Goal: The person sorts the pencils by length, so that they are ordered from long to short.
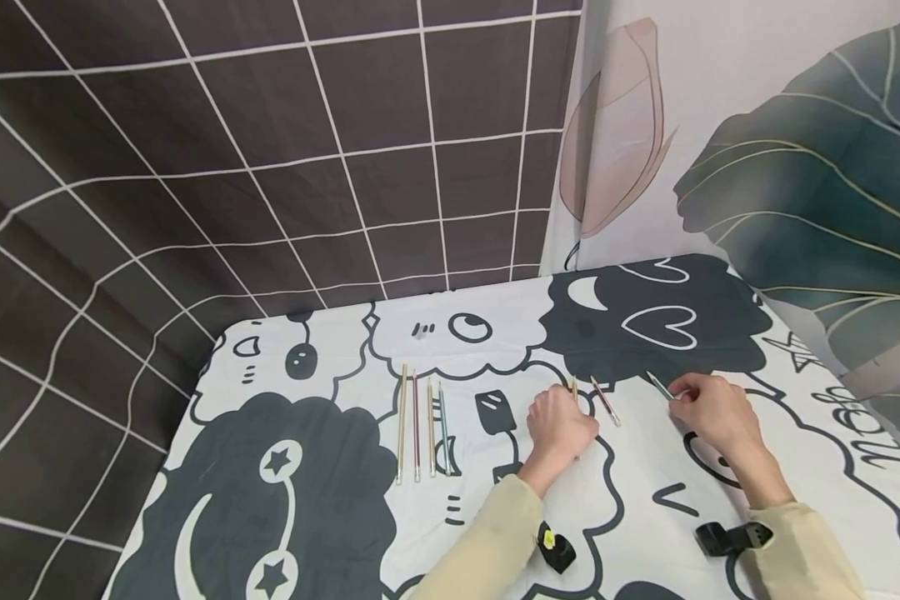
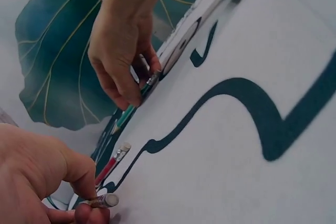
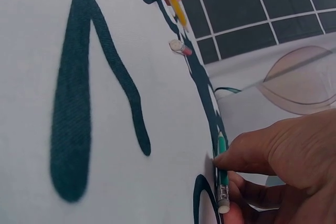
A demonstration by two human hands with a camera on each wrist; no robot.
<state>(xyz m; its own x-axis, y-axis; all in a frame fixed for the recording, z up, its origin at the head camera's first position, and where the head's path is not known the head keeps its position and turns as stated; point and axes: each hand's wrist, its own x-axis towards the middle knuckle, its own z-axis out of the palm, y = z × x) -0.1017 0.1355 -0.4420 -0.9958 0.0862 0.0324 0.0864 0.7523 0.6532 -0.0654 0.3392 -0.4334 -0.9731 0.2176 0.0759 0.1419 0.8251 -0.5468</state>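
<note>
My left hand [image 1: 561,423] pinches a yellow pencil [image 3: 173,1] near its eraser end, close above the patterned cloth [image 1: 487,517]. In the left wrist view that pencil's eraser pokes out between thumb and fingers. My right hand [image 1: 716,412] pinches a green pencil [image 3: 221,169] between thumb and fingers, its sharpened tip pointing away from me. Between the two hands a red pencil [image 1: 606,402] lies slanted on the cloth, touched by neither. Most of the yellow pencil is hidden behind the left hand in the head view.
Left of my left hand, several pencils lie roughly parallel: a long yellow pencil [image 1: 402,425], a red pencil [image 1: 416,427], a shorter yellow pencil [image 1: 431,429] and a green pencil [image 1: 444,429]. Behind the table hang a dark gridded curtain [image 1: 375,100] and a leaf-print curtain [image 1: 810,192].
</note>
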